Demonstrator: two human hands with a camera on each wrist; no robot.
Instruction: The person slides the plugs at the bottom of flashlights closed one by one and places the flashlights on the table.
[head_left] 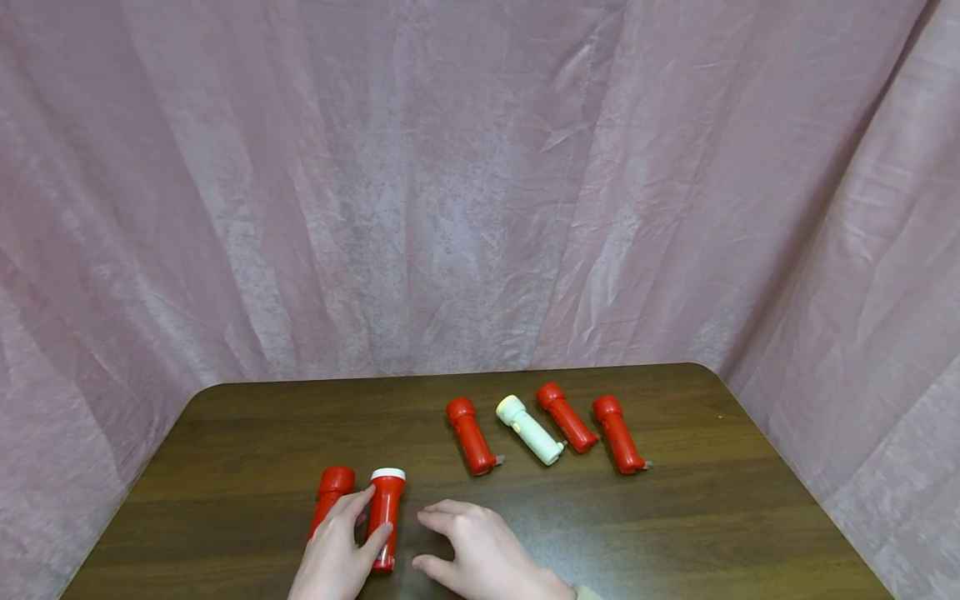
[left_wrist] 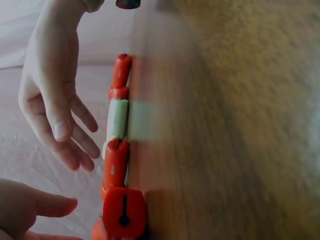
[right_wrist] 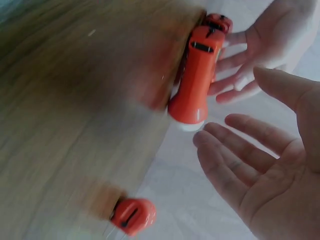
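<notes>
Two red flashlights lie side by side at the near left of the table in the head view. One has a white rim [head_left: 387, 473]; the all-red flashlight [head_left: 337, 479] is partly covered by my left hand [head_left: 335, 550]. That hand hovers over the pair, fingers spread and thumb across the white-rimmed flashlight. In the left wrist view its thumb [left_wrist: 57, 205] looks apart from the nearest red flashlight [left_wrist: 125, 212]. My right hand [head_left: 483, 546] is just right of the white-rimmed flashlight, with its fingers loosely extended and nothing held; its palm shows in the right wrist view.
Farther back lie a red flashlight [head_left: 472, 437], a pale green flashlight [head_left: 532, 432] and two more red flashlights, one slanted [head_left: 570, 421] and one at the right [head_left: 619, 437]. The brown wooden table [head_left: 712, 500] ends at a pink curtain [head_left: 450, 208].
</notes>
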